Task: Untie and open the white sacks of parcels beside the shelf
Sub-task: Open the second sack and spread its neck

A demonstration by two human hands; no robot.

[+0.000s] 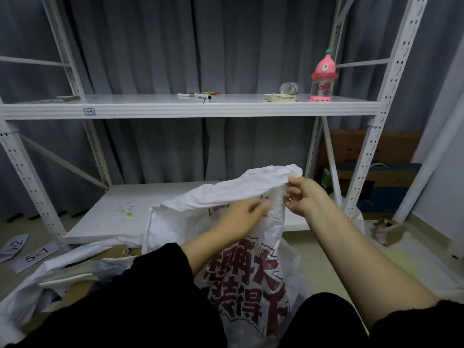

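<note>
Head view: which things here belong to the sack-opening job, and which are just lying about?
Job: white sack with red print; left hand and right hand, both holding its mouth; shelf beside it.
Lying about: pink bottle, marker pen and paper pad on the shelf; paper labels at lower left; cardboard box.

I'm in a small parcel storeroom: a white steel shelving rack with a numbered tag stands before a grey curtain, paper slot labels lie on the floor, cardboard boxes lean alongside, and a printed white sack sits in front.
</note>
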